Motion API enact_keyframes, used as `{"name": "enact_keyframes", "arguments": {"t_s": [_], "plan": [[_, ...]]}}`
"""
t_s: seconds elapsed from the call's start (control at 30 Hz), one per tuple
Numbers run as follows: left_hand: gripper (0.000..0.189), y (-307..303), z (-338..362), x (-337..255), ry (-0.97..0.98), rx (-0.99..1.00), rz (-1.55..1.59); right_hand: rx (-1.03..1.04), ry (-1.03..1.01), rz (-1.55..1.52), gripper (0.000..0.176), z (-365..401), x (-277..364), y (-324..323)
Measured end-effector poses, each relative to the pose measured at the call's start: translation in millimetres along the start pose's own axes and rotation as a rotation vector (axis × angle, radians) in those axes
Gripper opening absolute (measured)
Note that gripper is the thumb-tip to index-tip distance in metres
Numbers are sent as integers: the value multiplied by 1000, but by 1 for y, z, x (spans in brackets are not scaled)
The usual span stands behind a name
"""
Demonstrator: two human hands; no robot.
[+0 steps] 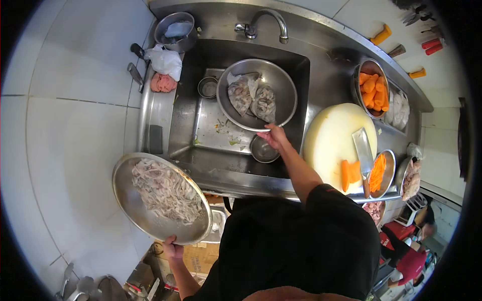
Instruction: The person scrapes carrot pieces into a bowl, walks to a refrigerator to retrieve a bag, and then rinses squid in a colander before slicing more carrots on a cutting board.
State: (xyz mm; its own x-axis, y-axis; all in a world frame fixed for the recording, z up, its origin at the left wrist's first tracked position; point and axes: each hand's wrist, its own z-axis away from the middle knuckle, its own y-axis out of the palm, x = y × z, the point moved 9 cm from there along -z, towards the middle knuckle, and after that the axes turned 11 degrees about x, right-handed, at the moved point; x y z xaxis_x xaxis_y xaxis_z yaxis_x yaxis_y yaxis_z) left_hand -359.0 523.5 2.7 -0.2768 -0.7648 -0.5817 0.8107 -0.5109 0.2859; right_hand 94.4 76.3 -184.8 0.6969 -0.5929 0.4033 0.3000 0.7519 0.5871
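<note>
My left hand (173,247) grips the near rim of a wide metal basin (122,198), tilted beside the sink's left front corner. Pale, greyish raw strips (165,193) lie heaped in the basin. Over the sink, my right hand (273,136) is closed on the near rim of a round metal bowl (283,93). Inside that bowl are two clear plastic bags, a left bag (240,95) and a right bag (263,104), with greyish contents. A small metal bowl (264,149) sits in the sink just below my right hand.
The metal sink (201,130) holds food scraps and a small cup (207,87) under the faucet (271,15). On the right are a round cutting board (326,130), cleaver (362,148), cut carrot (350,173) and carrot bowl (372,90). People (409,263) are behind, lower right.
</note>
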Motion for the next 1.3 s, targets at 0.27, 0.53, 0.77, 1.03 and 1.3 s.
{"name": "enact_keyframes", "arguments": {"t_s": [0.27, 0.53, 0.77, 1.03, 1.3], "plan": [[57, -25, -5, 7, -5, 25, -35, 75, 36, -85, 44, -38, -35, -27], [59, 16, 11, -4, 58, 39, 15, -21, 54, -175, 59, -12, -32, -12], [53, 23, 23, -17, 158, -61, -40, 1, 200, 307, 64, 44, -54, 2], [41, 60, 35, -70, 242, -95, -260, 761, 314, 496, 68, 155, -86, 231], [46, 201, -11, -111, 199, 60, -666, 407, 109, 503, 42, 116, -75, 154]]}}
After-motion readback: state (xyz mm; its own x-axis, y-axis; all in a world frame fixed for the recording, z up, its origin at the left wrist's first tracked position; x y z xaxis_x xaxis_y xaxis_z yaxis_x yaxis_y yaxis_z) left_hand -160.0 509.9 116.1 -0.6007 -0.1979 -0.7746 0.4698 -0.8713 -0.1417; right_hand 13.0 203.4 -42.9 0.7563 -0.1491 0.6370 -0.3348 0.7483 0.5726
